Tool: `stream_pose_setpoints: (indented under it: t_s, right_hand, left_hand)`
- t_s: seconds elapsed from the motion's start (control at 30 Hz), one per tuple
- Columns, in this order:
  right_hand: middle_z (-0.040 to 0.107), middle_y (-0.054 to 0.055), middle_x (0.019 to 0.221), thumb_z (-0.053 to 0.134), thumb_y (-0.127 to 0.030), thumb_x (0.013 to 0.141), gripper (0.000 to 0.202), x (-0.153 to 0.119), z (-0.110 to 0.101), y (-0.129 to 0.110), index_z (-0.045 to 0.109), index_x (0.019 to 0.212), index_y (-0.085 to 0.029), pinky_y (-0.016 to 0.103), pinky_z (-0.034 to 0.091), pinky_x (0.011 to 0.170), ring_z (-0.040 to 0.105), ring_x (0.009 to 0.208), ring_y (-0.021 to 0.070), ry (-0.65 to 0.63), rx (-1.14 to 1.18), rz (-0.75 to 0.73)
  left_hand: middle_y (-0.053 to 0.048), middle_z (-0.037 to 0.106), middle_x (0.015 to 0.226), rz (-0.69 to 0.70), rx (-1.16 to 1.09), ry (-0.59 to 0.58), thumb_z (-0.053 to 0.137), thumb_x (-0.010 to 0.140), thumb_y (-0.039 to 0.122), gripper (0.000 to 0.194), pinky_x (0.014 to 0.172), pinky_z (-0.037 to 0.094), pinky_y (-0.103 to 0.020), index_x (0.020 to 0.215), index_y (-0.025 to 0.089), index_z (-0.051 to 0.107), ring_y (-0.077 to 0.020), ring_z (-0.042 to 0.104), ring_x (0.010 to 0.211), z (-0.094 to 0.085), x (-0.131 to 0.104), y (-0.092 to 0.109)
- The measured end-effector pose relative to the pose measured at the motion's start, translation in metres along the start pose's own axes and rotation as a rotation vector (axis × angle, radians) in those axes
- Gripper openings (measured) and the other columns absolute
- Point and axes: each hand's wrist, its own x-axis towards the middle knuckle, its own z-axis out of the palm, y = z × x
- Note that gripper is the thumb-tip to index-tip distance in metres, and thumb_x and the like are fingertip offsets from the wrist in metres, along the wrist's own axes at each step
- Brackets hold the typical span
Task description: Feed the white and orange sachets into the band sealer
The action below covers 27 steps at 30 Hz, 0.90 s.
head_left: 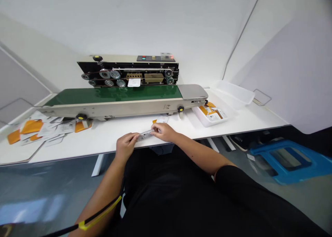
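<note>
A small grey-white printed packet (145,135) is stretched between my two hands at the table's front edge. My left hand (126,144) pinches its left end, and my right hand (163,131) is closed on its right end. Just behind my right hand, another white packet (162,119) with an orange piece (154,121) lies on the white table (103,140). On the sealing machine (129,62) behind, a white packet (134,82) sits at the rollers above the green conveyor belt (111,94).
Orange and white packets (55,127) are heaped at the table's left. A white bin (207,121) with orange and white packets stands right of the conveyor, near a translucent tray (236,92). A blue plastic stool (293,161) is on the floor at right.
</note>
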Motion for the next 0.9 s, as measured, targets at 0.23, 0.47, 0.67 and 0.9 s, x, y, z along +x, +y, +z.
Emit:
stream_pose_setpoints:
  t_s: [0.23,0.47,0.67,0.9]
  right_hand:
    - [0.065,-0.003,0.072,0.067,-0.04,0.092,0.019,0.022,-0.062,-0.008,0.066,0.095,-0.021,0.024,0.045,0.062,0.058,0.062,0.0125,0.147,0.324,0.184]
    - [0.066,-0.004,0.065,0.066,-0.025,0.089,0.018,0.062,-0.174,0.017,0.064,0.105,-0.019,0.015,0.04,0.046,0.054,0.051,0.0076,0.696,0.501,0.407]
    - [0.066,0.001,0.061,0.056,-0.003,0.084,0.017,0.09,-0.201,0.037,0.067,0.092,-0.012,0.014,0.047,0.047,0.059,0.049,0.0082,0.739,0.542,0.621]
    - [0.068,0.004,0.076,0.064,-0.015,0.095,0.01,0.122,-0.191,0.049,0.064,0.105,-0.013,0.022,0.06,0.063,0.065,0.064,0.0112,0.645,0.531,0.74]
  left_hand:
    - [-0.002,0.079,0.084,-0.133,-0.115,-0.02,0.06,0.092,0.044,0.033,0.074,0.06,-0.028,0.106,0.02,0.077,-0.0186,0.074,0.074,0.001,-0.001,-0.002]
    - [-0.004,0.079,0.089,-0.152,-0.139,-0.019,0.06,0.092,0.047,0.035,0.074,0.06,-0.03,0.106,0.019,0.077,-0.019,0.074,0.076,0.0,0.0,-0.002]
    - [-0.005,0.08,0.089,-0.139,-0.147,-0.032,0.062,0.09,0.049,0.035,0.075,0.059,-0.03,0.101,0.02,0.078,-0.0201,0.075,0.079,0.0,0.002,0.0]
    - [-0.004,0.079,0.087,-0.147,-0.145,-0.048,0.062,0.09,0.049,0.034,0.074,0.058,-0.029,0.099,0.02,0.078,-0.0198,0.074,0.077,-0.002,0.003,0.003]
